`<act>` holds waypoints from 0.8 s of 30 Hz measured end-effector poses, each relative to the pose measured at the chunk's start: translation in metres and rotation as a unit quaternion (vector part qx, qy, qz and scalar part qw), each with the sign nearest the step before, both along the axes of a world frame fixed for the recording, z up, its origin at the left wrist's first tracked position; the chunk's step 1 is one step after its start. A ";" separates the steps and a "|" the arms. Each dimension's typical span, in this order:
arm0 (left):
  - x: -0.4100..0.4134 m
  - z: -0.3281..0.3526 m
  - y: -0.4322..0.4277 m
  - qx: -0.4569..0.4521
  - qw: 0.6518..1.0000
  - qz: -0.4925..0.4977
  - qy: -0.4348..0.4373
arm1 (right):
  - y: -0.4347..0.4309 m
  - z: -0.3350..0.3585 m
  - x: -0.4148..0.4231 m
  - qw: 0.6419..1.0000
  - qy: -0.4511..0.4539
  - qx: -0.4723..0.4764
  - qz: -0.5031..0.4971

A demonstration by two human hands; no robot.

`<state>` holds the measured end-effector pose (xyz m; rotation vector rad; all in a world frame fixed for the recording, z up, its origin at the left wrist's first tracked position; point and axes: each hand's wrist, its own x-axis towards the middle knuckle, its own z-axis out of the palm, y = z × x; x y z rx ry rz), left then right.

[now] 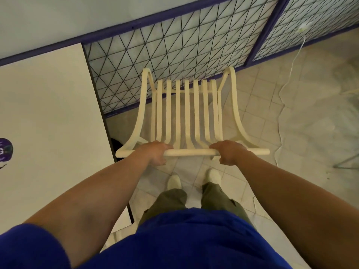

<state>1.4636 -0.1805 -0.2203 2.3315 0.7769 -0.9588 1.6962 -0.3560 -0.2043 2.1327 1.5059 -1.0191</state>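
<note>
While the left hand [155, 153] and right hand [229, 154] held tight to the cream chair's [186, 113] top bar, the chair stood on the floor [262, 105] beside the white table [48, 113]. Pulling evenly would likely keep it from bumping the table.

**A plain café or canteen corner, by the look of it**

On my feed this reads as a simple public seating area, not a home. A cream plastic slatted chair [186, 113] stands just beside a white square surface [48, 113] with a dark edge. That surface carries a round purple printed logo [5, 150], which points to a business. Behind both runs a black wire-mesh partition [165, 61] framed in purple, the same colour as the logo, set against a pale plain wall [58, 16]. The pale square-tiled floor [262, 90] looks smudged, and a thin white cable [279, 131] trails loose across it. I cannot tell which trade it serves.
</note>
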 end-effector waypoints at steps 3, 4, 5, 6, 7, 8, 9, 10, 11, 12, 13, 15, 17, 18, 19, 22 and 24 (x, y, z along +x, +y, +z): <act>0.001 -0.007 0.004 -0.002 1.000 -0.014 0.021 | 0.006 -0.010 0.006 1.000 0.008 -0.012 -0.005; 0.001 -0.010 0.005 0.001 1.000 -0.015 0.026 | 0.008 -0.013 0.008 1.000 0.009 -0.017 -0.004; 0.002 -0.010 0.005 0.007 0.999 -0.020 0.028 | 0.008 -0.016 0.008 1.000 0.009 -0.022 0.001; 0.003 -0.011 0.005 0.008 0.999 -0.016 0.032 | 0.009 -0.018 0.008 1.000 0.010 -0.026 0.006; 0.004 -0.012 0.005 0.004 0.999 -0.007 0.036 | 0.009 -0.020 0.009 1.000 0.012 -0.027 0.008; 0.005 -0.014 0.004 -0.003 0.999 0.000 0.039 | 0.008 -0.022 0.009 1.000 0.012 -0.028 0.008; 0.005 -0.013 0.003 -0.010 0.999 0.008 0.040 | 0.008 -0.024 0.010 1.000 0.013 -0.026 0.007; 0.005 -0.015 0.002 -0.010 0.999 0.011 0.037 | 0.007 -0.025 0.011 1.000 0.015 -0.023 0.006; 0.005 -0.018 0.001 -0.004 1.000 0.004 0.031 | 0.007 -0.025 0.011 1.000 0.018 -0.020 0.005; 0.004 -0.022 0.000 -0.002 0.999 -0.012 0.031 | 0.007 -0.026 0.012 1.000 0.022 -0.019 0.004; 0.003 -0.025 0.002 0.001 0.999 -0.025 0.027 | 0.007 -0.026 0.012 0.999 0.025 -0.021 0.003; 0.001 -0.026 0.002 0.011 0.998 -0.055 0.000 | 0.006 -0.027 0.012 0.999 0.029 -0.023 0.003; -0.001 -0.027 0.002 0.014 0.998 -0.068 -0.001 | 0.005 -0.028 0.012 0.999 0.031 -0.016 -0.001; 0.000 -0.026 0.001 0.007 0.999 -0.041 0.002 | 0.004 -0.028 0.012 0.999 0.033 -0.013 0.000; 0.001 -0.022 -0.002 0.006 1.000 -0.023 0.007 | 0.004 -0.030 0.013 0.999 0.036 -0.014 0.003; 0.002 -0.012 -0.012 -0.019 0.999 0.026 0.021 | 0.001 -0.031 0.018 0.999 0.039 -0.012 0.017; 0.003 -0.006 -0.022 -0.019 0.998 0.050 0.037 | -0.002 -0.032 0.023 0.999 0.047 -0.009 0.026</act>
